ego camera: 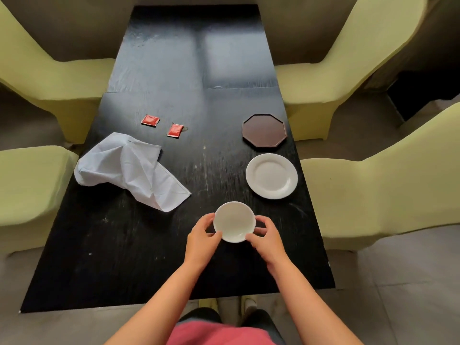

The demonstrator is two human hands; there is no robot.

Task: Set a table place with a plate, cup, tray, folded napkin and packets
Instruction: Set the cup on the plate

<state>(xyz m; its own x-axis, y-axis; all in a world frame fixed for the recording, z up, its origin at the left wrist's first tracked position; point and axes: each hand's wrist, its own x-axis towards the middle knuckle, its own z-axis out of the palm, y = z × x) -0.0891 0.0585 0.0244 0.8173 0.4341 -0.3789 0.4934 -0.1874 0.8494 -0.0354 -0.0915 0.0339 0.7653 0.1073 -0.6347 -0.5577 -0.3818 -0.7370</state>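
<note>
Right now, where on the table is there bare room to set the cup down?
Both hands, left hand and right hand, hold the cup. The near-left stretch of the table, below the crumpled napkin, is bare. So is the middle strip between napkin and plate. The right edge is crowded: plate and tray.

two red packets (150, 120), one napkin (129, 170), one plate (271, 176), one cup (234, 221), one octagonal tray (264, 130), four chairs (388, 195)

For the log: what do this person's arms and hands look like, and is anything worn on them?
Both forearms are bare up to the frame edge, with no sleeves in view. The left hand and right hand wear no gloves, and no rings, watch or bracelets are visible. Fingers look plain and unmarked.
</note>
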